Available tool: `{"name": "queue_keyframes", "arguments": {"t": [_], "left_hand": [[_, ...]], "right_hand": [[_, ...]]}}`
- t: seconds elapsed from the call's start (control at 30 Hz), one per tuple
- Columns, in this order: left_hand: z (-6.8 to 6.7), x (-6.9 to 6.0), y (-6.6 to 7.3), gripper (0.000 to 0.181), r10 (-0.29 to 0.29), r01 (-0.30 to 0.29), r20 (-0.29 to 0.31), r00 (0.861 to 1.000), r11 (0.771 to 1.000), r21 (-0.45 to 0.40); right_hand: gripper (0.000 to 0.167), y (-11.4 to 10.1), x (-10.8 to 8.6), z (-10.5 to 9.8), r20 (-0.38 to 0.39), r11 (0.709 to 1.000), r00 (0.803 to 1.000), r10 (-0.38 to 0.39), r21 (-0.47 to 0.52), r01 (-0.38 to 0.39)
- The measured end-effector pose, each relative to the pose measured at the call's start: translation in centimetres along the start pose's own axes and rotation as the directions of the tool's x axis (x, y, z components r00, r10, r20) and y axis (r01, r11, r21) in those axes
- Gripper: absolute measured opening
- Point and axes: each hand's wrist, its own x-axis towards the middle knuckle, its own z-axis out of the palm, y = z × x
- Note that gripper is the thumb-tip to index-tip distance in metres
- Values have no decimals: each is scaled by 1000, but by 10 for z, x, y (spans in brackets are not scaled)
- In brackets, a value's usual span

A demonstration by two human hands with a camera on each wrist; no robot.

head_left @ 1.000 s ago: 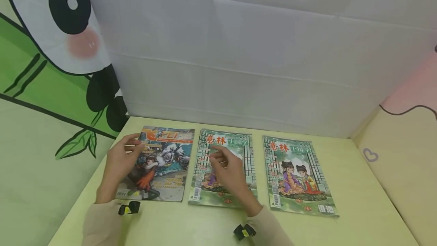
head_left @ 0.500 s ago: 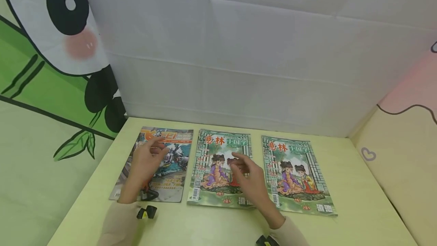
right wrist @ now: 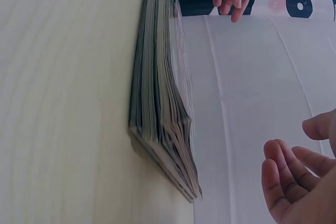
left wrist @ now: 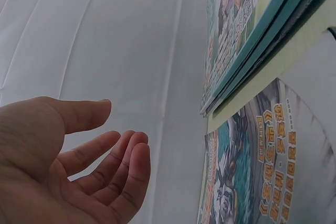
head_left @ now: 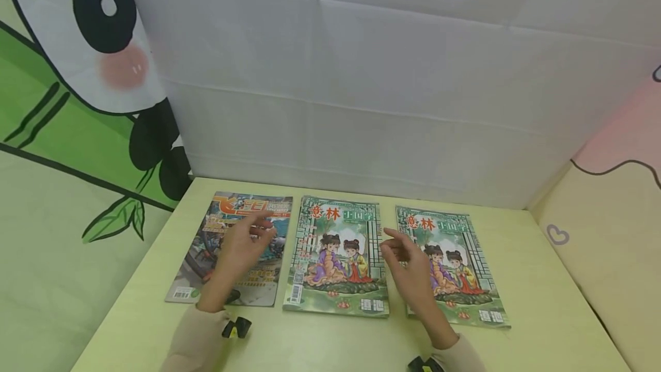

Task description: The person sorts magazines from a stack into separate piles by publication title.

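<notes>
Three piles of magazines lie in a row on the table. My left hand (head_left: 242, 254) hovers over the comic-style magazine (head_left: 260, 289) at the left, its fingers loosely curved with nothing between them. In the middle lies a green-covered magazine (head_left: 335, 280) with two cartoon girls; in the left wrist view its stack (left wrist: 252, 51) shows layered edges. My right hand (head_left: 410, 271) hangs over the gap beside the right green magazine (head_left: 459, 297) and hides part of its left edge. In the right wrist view, the right fingers (right wrist: 286, 177) are relaxed and apart from a thick magazine stack (right wrist: 157, 82).
The pale yellow tabletop (head_left: 320, 340) reaches to a white cloth wall (head_left: 351, 131) at the back. A panda-printed panel (head_left: 124, 73) stands at the left, and a cream side panel (head_left: 614, 257) bounds the right.
Both hands have moved to the right: the left from the left magazine's outer edge to over its cover, the right from the middle stack towards the right magazine. The magazines stay put.
</notes>
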Motion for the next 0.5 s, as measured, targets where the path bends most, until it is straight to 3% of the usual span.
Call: {"name": "queue_keyframes", "arguments": {"t": [0.5], "left_hand": [[17, -1, -4, 43, 34, -34, 30, 999, 999, -14]], "right_hand": [[36, 15, 1, -5, -2, 998, 998, 64, -20, -64]]}}
